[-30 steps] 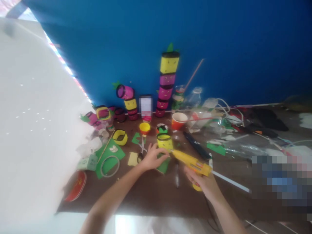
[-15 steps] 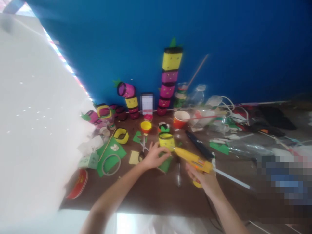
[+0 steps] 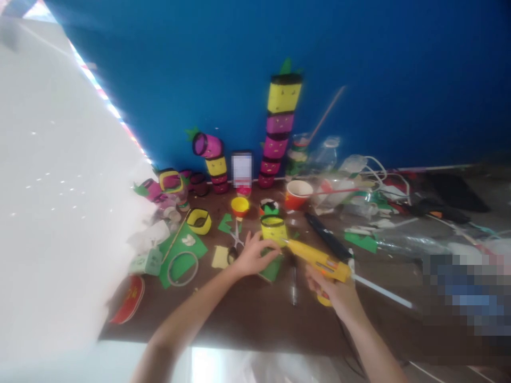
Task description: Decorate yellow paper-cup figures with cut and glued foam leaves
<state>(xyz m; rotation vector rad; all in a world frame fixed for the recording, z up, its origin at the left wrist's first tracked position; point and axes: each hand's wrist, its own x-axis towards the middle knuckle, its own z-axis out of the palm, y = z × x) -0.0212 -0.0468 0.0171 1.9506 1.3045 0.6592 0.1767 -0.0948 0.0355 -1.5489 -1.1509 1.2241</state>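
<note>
Both hands closed: left (image 3: 249, 258) steadies yellow cup (image 3: 273, 230), right (image 3: 333, 290) grips glue gun (image 3: 319, 260).

a craft corner, most likely in a home or classroom, set against a plain blue wall (image 3: 399, 80). a dark brown table (image 3: 247, 314) is crowded with handmade work: a tall stack (image 3: 279, 130) of yellow and pink paper cylinders topped with a green leaf, a shorter stack (image 3: 213, 162) beside it, and loose foam rings (image 3: 198, 221). craft supplies lie all around: green foam sheets (image 3: 179, 252), scissors (image 3: 235, 244), a tape roll (image 3: 182, 268), an orange paper cup (image 3: 297, 194), plastic bottles (image 3: 323, 157) and tangled white cables (image 3: 379, 173). a yellow glue gun (image 3: 319, 260) with a glue stick in the back is in use on the table.
</note>
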